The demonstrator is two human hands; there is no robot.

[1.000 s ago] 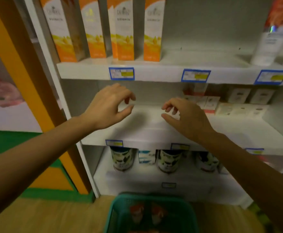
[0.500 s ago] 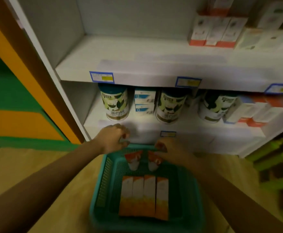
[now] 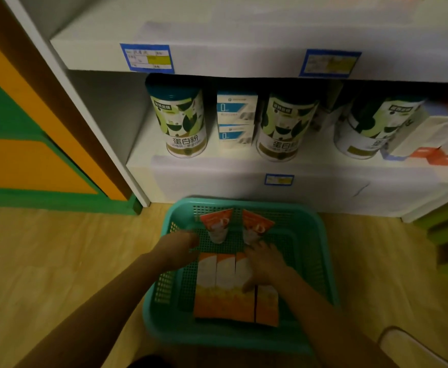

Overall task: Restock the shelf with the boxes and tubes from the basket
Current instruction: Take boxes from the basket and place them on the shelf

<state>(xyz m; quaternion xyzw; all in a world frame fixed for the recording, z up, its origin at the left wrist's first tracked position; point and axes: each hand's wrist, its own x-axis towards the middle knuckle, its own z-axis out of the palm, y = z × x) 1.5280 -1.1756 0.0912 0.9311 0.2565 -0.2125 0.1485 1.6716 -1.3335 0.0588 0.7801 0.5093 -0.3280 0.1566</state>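
The right hand [image 3: 264, 262] lies palm-down on the row of orange-and-white boxes [image 3: 221, 288] in the teal basket [image 3: 326, 264], hiding the tops of the rightmost ones; the thumb is splayed on a box face, and whether the fingers clasp an edge cannot be told. The left hand [image 3: 177, 247] hangs just left of the row, fingers loose and blurred with nothing in them, near the two tubes [image 3: 217, 227] at the basket's far end. The basket sits on the wooden floor [image 3: 58, 261] against the shelf [image 3: 244, 168], where the cans [image 3: 183, 120] stand, the rightmost partly hidden and the upper tier cut off.
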